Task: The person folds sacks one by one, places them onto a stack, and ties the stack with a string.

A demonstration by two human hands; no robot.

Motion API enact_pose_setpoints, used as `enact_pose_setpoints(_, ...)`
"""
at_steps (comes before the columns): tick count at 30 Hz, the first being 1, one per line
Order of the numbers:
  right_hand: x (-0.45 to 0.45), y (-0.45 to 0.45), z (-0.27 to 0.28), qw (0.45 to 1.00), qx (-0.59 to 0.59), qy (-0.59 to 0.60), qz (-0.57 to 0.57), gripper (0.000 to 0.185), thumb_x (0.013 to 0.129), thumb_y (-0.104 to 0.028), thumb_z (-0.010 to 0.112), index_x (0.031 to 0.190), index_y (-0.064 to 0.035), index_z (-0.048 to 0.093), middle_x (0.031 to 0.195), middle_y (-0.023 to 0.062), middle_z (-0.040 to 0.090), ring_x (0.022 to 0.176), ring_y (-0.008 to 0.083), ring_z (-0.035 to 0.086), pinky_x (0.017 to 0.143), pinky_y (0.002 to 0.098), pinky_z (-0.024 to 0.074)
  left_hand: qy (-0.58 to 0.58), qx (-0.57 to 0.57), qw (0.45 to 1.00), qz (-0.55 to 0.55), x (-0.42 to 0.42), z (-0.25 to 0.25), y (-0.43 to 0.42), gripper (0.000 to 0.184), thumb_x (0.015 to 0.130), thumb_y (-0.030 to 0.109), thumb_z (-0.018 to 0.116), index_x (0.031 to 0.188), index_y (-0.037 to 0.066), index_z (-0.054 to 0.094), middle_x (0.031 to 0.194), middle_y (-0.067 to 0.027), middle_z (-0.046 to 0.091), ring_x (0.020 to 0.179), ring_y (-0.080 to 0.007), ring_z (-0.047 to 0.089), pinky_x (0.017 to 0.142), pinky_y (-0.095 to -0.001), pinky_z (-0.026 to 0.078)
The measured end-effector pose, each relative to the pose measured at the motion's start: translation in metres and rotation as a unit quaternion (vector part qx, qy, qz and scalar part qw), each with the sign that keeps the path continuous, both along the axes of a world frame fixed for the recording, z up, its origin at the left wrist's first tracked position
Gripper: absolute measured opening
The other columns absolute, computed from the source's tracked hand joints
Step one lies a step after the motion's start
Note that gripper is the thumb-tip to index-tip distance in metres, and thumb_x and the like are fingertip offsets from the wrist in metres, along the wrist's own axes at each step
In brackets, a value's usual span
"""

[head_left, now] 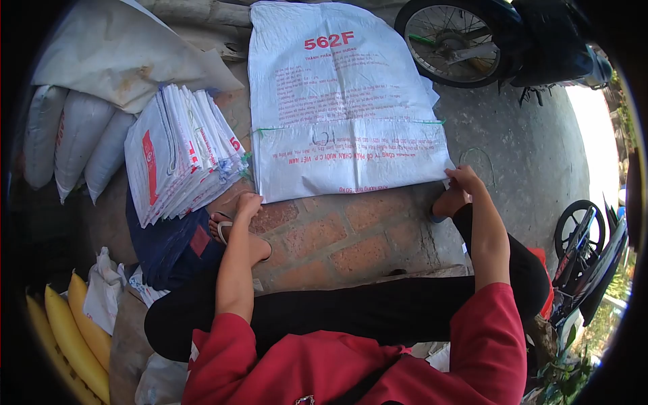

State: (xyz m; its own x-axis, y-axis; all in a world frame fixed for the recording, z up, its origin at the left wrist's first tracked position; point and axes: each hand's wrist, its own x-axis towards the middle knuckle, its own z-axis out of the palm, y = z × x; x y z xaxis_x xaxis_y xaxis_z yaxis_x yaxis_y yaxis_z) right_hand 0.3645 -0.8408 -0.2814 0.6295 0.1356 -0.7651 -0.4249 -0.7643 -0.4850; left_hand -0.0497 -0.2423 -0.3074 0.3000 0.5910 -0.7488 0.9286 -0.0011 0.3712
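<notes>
We have a white sack (pixel 347 84), printed in red with "562F", spread out just right of the bundle of folded sacks (pixel 179 148), its near end folded over, green thread along that flap's edge.

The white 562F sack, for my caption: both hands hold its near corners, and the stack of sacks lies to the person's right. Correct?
The side is wrong: the head view shows the stack of sacks to the person's left. The left hand and right hand do hold the near corners of the white 562F sack.

Daylight glares at right; rounded edges darken.
</notes>
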Motion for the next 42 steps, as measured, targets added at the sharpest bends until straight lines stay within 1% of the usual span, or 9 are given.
enact_pose_setpoints(4,0.014,0.021,0.068,0.934,-0.285,0.068,0.206,0.035,0.079,-0.037,0.084,0.100,-0.0106,0.075,0.095,0.0032,0.071,0.076,0.0167,0.064,0.059,0.0291,0.0530,0.141,-0.177,0.971,-0.079,-0.011,0.035,-0.008,0.033,0.090,0.035,0.071,0.107,0.006,0.068,0.096,-0.0014,0.069,0.074,-0.0126,0.065,0.056,-0.0322,0.046)
enact_pose_setpoints(7,0.011,0.036,0.089,0.919,-0.326,0.048,0.215,0.038,0.079,-0.037,0.084,0.103,-0.0092,0.074,0.097,0.0037,0.072,0.080,0.0169,0.065,0.066,0.0325,0.0537,0.107,-0.148,0.980,-0.080,-0.001,0.058,-0.020,0.039,0.089,0.040,0.072,0.107,0.005,0.068,0.094,-0.0005,0.068,0.071,-0.0121,0.063,0.056,-0.0288,0.044)
enact_pose_setpoints(13,0.015,-0.010,0.007,0.971,-0.114,-0.165,0.132,0.045,0.078,-0.038,0.085,0.107,-0.0062,0.072,0.096,0.0042,0.072,0.089,0.0162,0.066,0.083,0.0360,0.0520,-0.106,-0.015,0.994,-0.031,0.000,0.026,-0.034,0.046,0.089,0.045,0.072,0.112,0.006,0.066,0.092,-0.0007,0.067,0.073,-0.0099,0.060,0.058,-0.0268,0.045)
enact_pose_setpoints(18,0.001,0.004,0.017,0.962,-0.141,-0.212,0.096,0.043,0.080,-0.040,0.082,0.108,-0.0088,0.072,0.100,0.0082,0.074,0.096,0.0238,0.069,0.086,0.0380,0.0528,-0.089,0.000,0.996,-0.003,-0.022,-0.009,-0.037,0.042,0.090,0.040,0.074,0.112,0.005,0.067,0.087,-0.0004,0.067,0.071,-0.0097,0.061,0.058,-0.0273,0.046)
enact_pose_setpoints(22,-0.020,0.041,0.038,0.952,-0.196,-0.228,0.056,0.048,0.084,-0.042,0.077,0.117,-0.0065,0.068,0.112,0.0143,0.071,0.107,0.0301,0.068,0.093,0.0412,0.0509,-0.116,0.113,0.987,0.008,-0.022,-0.031,-0.037,0.035,0.088,0.032,0.077,0.106,0.003,0.070,0.092,-0.0111,0.074,0.083,-0.0208,0.070,0.078,-0.0348,0.053)
enact_pose_setpoints(25,-0.032,0.048,0.012,0.910,-0.223,-0.342,0.071,0.050,0.087,-0.038,0.072,0.127,-0.0108,0.061,0.138,0.0175,0.058,0.123,0.0370,0.059,0.100,0.0470,0.0472,-0.125,0.229,0.965,-0.025,-0.013,-0.007,-0.051,0.039,0.089,0.029,0.074,0.116,0.003,0.065,0.111,-0.0150,0.070,0.103,-0.0281,0.066,0.089,-0.0394,0.050)
enact_pose_setpoints(28,-0.071,0.088,0.024,0.758,-0.158,-0.614,0.155,0.057,0.096,-0.029,0.060,0.146,-0.0071,0.043,0.158,0.0209,0.031,0.146,0.0393,0.030,0.117,0.0568,0.0249,-0.191,0.443,0.867,-0.126,0.004,0.028,-0.099,0.045,0.091,0.021,0.067,0.130,0.004,0.055,0.135,-0.0183,0.055,0.125,-0.0360,0.052,0.101,-0.0457,0.043)
enact_pose_setpoints(32,-0.154,0.166,0.056,0.708,0.078,-0.473,0.518,0.062,0.100,-0.030,0.052,0.156,-0.0109,0.032,0.164,0.0129,0.026,0.153,0.0310,0.021,0.125,0.0485,0.0137,-0.352,0.333,0.789,-0.378,0.064,0.063,-0.185,0.056,0.096,0.019,0.056,0.147,0.001,0.042,0.152,-0.0229,0.039,0.142,-0.0400,0.037,0.116,-0.0495,0.031)
enact_pose_setpoints(42,-0.205,0.161,-0.017,0.725,0.066,-0.462,0.506,0.066,0.102,-0.040,0.044,0.158,-0.0097,0.028,0.164,0.0116,0.026,0.153,0.0309,0.019,0.125,0.0481,0.0122,-0.275,0.263,0.760,-0.527,0.080,0.003,-0.261,0.075,0.100,0.037,0.049,0.157,-0.002,0.020,0.166,-0.0196,0.015,0.155,-0.0318,0.012,0.126,-0.0469,0.010)
